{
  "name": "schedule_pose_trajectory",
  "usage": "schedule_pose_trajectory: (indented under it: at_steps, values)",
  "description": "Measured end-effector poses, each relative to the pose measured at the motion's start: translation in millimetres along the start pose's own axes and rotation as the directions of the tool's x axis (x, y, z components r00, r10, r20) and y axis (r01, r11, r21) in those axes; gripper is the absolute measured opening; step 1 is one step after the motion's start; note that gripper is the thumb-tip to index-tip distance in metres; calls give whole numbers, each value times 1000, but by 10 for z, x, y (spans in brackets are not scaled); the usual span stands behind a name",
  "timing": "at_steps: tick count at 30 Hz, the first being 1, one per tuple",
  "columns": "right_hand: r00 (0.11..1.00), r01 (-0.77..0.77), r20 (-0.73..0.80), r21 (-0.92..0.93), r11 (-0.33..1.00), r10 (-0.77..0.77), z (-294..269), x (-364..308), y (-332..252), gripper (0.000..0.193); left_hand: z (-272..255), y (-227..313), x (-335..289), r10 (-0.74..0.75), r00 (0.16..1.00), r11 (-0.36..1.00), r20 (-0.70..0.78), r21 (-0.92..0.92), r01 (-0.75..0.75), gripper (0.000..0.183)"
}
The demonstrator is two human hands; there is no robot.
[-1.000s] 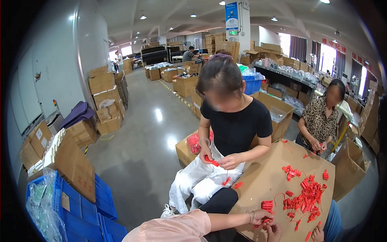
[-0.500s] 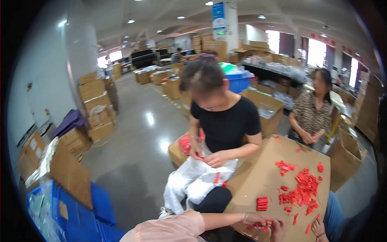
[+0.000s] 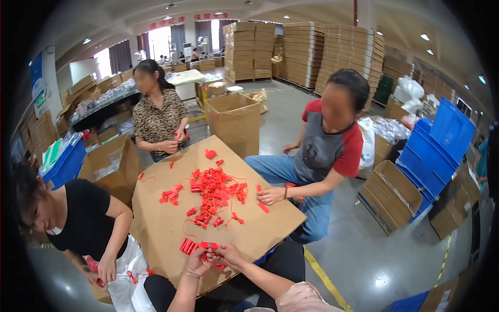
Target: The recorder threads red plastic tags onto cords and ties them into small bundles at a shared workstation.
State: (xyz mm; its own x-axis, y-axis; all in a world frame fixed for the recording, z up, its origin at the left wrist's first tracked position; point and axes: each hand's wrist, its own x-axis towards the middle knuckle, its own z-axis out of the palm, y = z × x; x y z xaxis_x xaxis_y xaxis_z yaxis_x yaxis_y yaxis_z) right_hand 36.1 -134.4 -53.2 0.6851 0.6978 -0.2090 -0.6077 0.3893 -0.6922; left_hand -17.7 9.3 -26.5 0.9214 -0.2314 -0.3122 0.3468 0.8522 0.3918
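Workshop, carton stacks [image 3: 249, 49] at upper centre, cardboard tabletop [image 3: 273, 221] mid-frame. Left hand [image 3: 197, 264] and right hand [image 3: 228, 255] close together, lower centre, fingers pinched on a small red piece [image 3: 209, 245]. Row of red pieces [image 3: 187, 246] just left of it. Loose red pile [image 3: 213, 190] at frame centre. Co-worker's hand [image 3: 271, 196] right of the pile.

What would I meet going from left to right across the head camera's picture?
Black shirt → leopard-print shirt → camera wearer's left hand → camera wearer's right hand → co-worker's hand on the table → gray-and-red shirt → big blue crates.
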Motion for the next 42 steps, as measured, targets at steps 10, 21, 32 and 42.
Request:
schedule_pose_trajectory:
  at_steps: [10,21,32,42]
  values:
    - [912,321,-210,-168,932,-352,12,32,38,9,292,-162,266,410,882,893,-233,301,-336,8]
    - [548,426,400,-889,-167,-735,282,-204,-263,14,303,-215,145,558,768,806,-314,427,-411,8]
    - [510,549,660,-743,-382,-552,300,-208,-607,11,301,-189,29,663,741,540,-105,753,-377,12]
    - [590,616,467,-788,-7,-658,202,-155,-519,10,320,-212,23,656,749,527,-96,768,-364,14]
